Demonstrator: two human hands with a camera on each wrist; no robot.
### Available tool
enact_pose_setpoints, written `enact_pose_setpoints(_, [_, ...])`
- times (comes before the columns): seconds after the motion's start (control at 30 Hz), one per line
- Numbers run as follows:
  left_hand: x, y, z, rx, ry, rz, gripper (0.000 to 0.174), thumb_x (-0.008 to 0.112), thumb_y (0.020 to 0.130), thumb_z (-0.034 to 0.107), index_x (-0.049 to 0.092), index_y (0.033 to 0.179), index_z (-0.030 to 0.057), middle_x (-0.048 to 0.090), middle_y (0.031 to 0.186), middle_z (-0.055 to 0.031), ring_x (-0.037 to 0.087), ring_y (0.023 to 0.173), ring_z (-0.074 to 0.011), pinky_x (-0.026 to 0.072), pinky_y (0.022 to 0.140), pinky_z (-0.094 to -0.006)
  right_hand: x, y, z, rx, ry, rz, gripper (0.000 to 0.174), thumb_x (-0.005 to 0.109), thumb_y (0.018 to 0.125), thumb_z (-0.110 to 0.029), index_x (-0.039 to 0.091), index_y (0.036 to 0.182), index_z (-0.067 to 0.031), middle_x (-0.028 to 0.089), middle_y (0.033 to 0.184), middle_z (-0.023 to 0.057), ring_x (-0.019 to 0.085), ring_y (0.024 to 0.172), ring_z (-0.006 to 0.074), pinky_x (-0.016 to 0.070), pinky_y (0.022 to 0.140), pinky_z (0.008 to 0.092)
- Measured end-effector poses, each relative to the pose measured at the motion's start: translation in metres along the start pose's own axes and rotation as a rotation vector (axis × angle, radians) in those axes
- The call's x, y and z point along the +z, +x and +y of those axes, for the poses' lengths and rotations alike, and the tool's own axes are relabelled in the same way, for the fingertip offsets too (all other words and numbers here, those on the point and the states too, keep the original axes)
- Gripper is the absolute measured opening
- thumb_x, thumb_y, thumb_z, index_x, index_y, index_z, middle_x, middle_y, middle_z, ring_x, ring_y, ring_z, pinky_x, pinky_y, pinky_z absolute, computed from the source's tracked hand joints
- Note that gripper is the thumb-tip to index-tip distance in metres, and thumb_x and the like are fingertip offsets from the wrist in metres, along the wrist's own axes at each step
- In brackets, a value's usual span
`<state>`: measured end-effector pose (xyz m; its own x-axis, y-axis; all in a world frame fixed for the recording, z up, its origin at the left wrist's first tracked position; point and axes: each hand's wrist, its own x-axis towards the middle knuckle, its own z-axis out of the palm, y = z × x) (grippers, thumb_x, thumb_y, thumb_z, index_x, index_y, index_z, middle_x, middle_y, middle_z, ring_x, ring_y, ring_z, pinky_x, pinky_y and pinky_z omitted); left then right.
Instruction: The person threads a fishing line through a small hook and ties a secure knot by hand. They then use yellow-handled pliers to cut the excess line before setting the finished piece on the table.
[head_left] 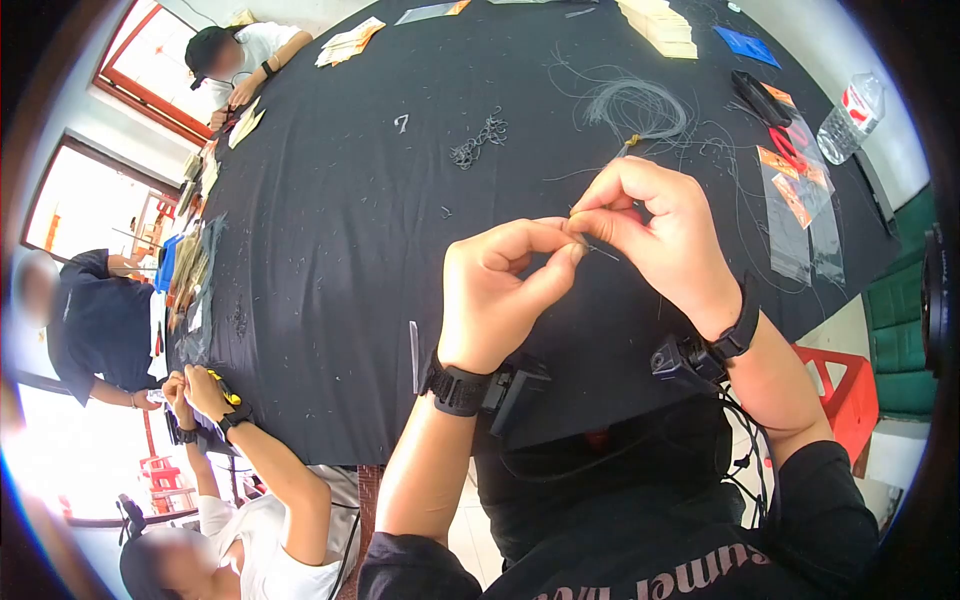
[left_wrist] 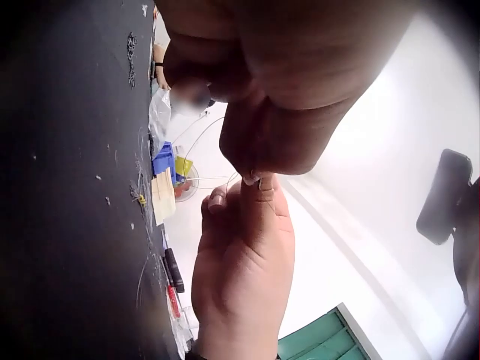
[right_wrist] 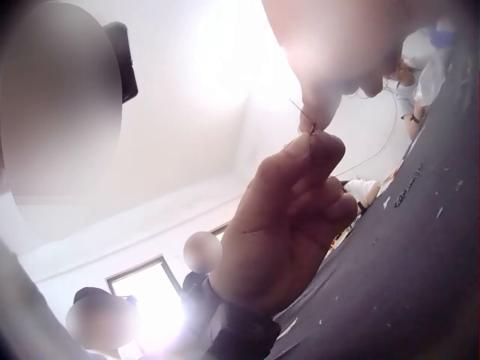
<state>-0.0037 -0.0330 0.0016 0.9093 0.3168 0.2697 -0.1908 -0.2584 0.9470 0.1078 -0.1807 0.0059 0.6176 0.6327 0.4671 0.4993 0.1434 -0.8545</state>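
My left hand [head_left: 503, 290] and right hand [head_left: 665, 240] meet fingertip to fingertip over the near part of the black-covered table. Each pinches between thumb and forefinger at a thin fishing line [head_left: 604, 252], whose short end sticks out past the fingers. In the right wrist view that line end [right_wrist: 295, 105] rises above a tiny dark piece at the left fingertips; I cannot tell whether it is a hook. Beyond the right hand lies a coiled bundle of clear fishing line [head_left: 635, 108], tied with a yellow band. A pile of small dark hooks [head_left: 478, 138] is farther left.
Scissors with red handles [head_left: 787, 150], a black case [head_left: 760, 98] and clear packets [head_left: 805, 225] lie at the right, near a water bottle [head_left: 852, 118]. Cream cards [head_left: 657, 28] are at the far edge. Other people sit along the left side.
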Motion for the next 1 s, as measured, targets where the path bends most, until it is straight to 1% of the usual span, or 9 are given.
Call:
enact_pose_setpoints(0.07, [0.000,0.001,-0.003,0.003,-0.067,0.004,0.007,0.069,0.086,-0.004,0.072,0.091,-0.0039,0.074,0.098,-0.0105,0.066,0.087,-0.0112,0.0521,0.079,-0.0247,0.001,0.000,0.000,0.022,0.024,0.007,0.008,0.072,0.086,0.001,0.065,0.088,0.0026,0.068,0.082,0.0068,0.067,0.077,0.0108,0.0531,0.069,0.0231])
enact_pose_setpoints(0.23, [-0.002,0.001,-0.005,-0.001,-0.185,0.049,0.007,0.071,0.086,-0.002,0.072,0.093,-0.0029,0.072,0.095,-0.0074,0.065,0.083,-0.0085,0.0527,0.073,-0.0215,0.000,0.000,-0.004,0.066,-0.003,0.007,0.007,0.071,0.087,0.001,0.064,0.089,0.0031,0.071,0.084,0.0073,0.068,0.079,0.0105,0.0546,0.071,0.0232])
enact_pose_setpoints(0.47, [-0.003,0.001,-0.004,0.021,-0.174,0.058,0.006,0.070,0.087,-0.003,0.071,0.093,-0.0039,0.072,0.096,-0.0077,0.062,0.080,-0.0063,0.0511,0.070,-0.0197,0.001,0.000,-0.005,0.070,-0.016,0.031,0.007,0.071,0.087,-0.001,0.065,0.089,0.0026,0.070,0.082,0.0056,0.065,0.077,0.0074,0.0528,0.069,0.0217])
enact_pose_setpoints(0.57, [-0.002,0.001,-0.006,0.021,-0.250,0.075,0.007,0.069,0.087,-0.004,0.070,0.094,-0.0046,0.071,0.098,-0.0087,0.062,0.080,-0.0066,0.0505,0.069,-0.0189,0.003,-0.001,-0.004,0.093,-0.016,0.028,0.008,0.072,0.088,-0.003,0.066,0.090,0.0022,0.070,0.081,0.0050,0.064,0.075,0.0060,0.0511,0.066,0.0212])
enact_pose_setpoints(0.67, [-0.003,0.001,-0.004,0.038,-0.233,0.131,0.007,0.068,0.088,-0.005,0.070,0.094,-0.0052,0.071,0.099,-0.0095,0.062,0.080,-0.0068,0.0500,0.069,-0.0182,0.006,-0.002,-0.005,0.133,-0.054,0.003,0.010,0.072,0.089,-0.005,0.066,0.091,0.0019,0.070,0.081,0.0047,0.062,0.071,0.0050,0.0492,0.063,0.0218])
enact_pose_setpoints(0.77, [-0.003,0.001,-0.004,0.026,-0.193,0.198,0.006,0.067,0.088,-0.005,0.070,0.093,-0.0052,0.071,0.100,-0.0092,0.062,0.080,-0.0068,0.0500,0.068,-0.0185,0.010,-0.005,-0.003,0.139,-0.078,-0.025,0.011,0.072,0.088,-0.007,0.066,0.091,0.0016,0.068,0.078,0.0052,0.060,0.067,0.0058,0.0475,0.061,0.0233])
enact_pose_setpoints(0.87, [-0.002,0.002,-0.003,-0.002,-0.113,0.256,0.006,0.067,0.086,-0.005,0.071,0.090,-0.0029,0.072,0.098,-0.0086,0.062,0.083,-0.0082,0.0492,0.075,-0.0218,0.015,-0.006,0.001,0.068,-0.093,-0.041,0.010,0.072,0.087,-0.005,0.066,0.091,0.0013,0.066,0.075,0.0072,0.060,0.064,0.0097,0.0468,0.059,0.0254])
enact_pose_setpoints(0.93, [-0.004,0.004,-0.012,0.071,0.072,0.247,0.005,0.069,0.085,-0.003,0.071,0.089,-0.0026,0.072,0.097,-0.0085,0.063,0.082,-0.0089,0.0498,0.075,-0.0225,0.017,-0.007,0.001,-0.030,-0.079,-0.049,0.009,0.071,0.086,-0.004,0.066,0.091,0.0010,0.065,0.074,0.0087,0.061,0.064,0.0131,0.0465,0.058,0.0264])
enact_pose_setpoints(1.0, [-0.005,0.005,-0.014,0.146,0.239,0.237,0.006,0.071,0.082,0.000,0.071,0.087,-0.0002,0.073,0.093,-0.0080,0.066,0.081,-0.0115,0.0512,0.074,-0.0244,0.014,-0.006,0.000,-0.059,-0.097,-0.070,0.008,0.071,0.086,-0.004,0.066,0.091,0.0006,0.065,0.074,0.0097,0.061,0.064,0.0152,0.0467,0.059,0.0270])
